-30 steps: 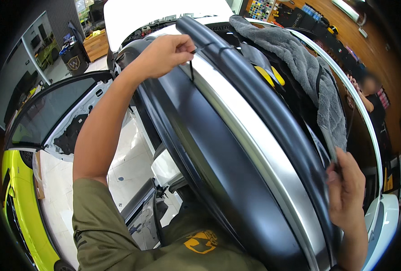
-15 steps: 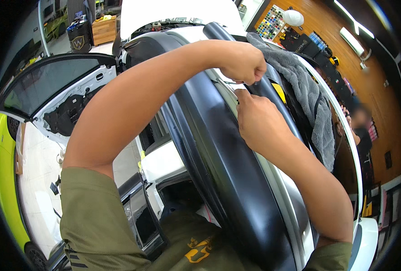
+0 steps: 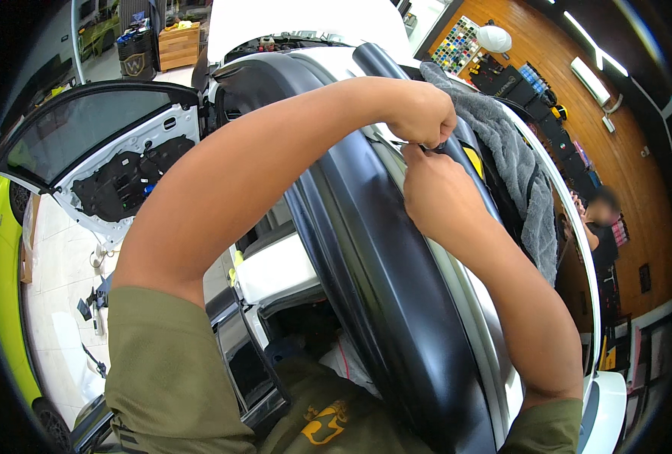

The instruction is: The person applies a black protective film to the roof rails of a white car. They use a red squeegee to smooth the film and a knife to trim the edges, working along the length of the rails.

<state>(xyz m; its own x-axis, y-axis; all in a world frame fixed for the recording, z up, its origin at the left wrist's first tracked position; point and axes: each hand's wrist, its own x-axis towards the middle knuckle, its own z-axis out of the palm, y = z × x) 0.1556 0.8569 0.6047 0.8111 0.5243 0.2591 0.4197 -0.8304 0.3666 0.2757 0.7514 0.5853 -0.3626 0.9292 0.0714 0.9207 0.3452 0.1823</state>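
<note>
My left hand (image 3: 419, 117) is closed at the upper middle of the car roof, knuckles up, over the edge of a long satin black film panel (image 3: 381, 250). My right hand (image 3: 442, 197) sits just below it, fingers curled, fingertips nearly meeting the left's around a small dark item that I cannot make out. A pale strip (image 3: 457, 280) runs under my right forearm along the panel. A dark roll of film (image 3: 374, 60) lies beside them, with a grey fluffy towel (image 3: 521, 174) and a yellow object (image 3: 473, 159) to the right.
An open car door (image 3: 86, 151) stands at the left, beside a lime car (image 3: 7, 303). The raised white hood (image 3: 306, 19) is ahead. Another person (image 3: 601, 227) is across the car at the right. Tool boards (image 3: 518, 83) hang on the wooden wall.
My right hand has moved from the lower right up and leftward to beside my left hand, which has shifted right and slightly down. The view has shifted, showing more of the wall.
</note>
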